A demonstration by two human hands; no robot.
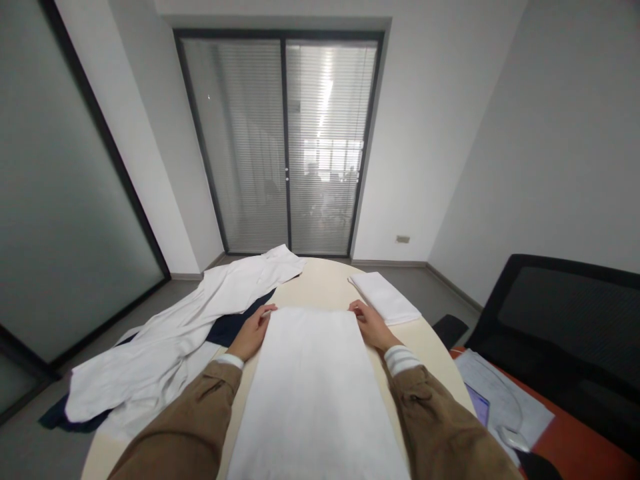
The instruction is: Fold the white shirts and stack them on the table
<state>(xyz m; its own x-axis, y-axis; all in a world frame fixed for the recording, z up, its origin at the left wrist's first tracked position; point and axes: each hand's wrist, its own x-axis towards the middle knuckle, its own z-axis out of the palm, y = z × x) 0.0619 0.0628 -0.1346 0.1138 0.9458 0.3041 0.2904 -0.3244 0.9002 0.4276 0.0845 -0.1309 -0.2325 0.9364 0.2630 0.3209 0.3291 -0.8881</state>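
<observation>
A long white cloth, folded into a strip, lies flat on the pale table and runs toward me past the bottom edge of the view. At its far left corner, my left hand pinches the edge between thumb and fingers. My right hand grips the far right corner in the same way. Just beyond the right hand rests a neatly folded white cloth. Left of my left hand, loose white garments are heaped over dark navy fabric.
The round table has its curved far edge in front of me. A black mesh chair stands at the right, beside a red surface with papers and a computer mouse. Glass panels with blinds fill the far wall.
</observation>
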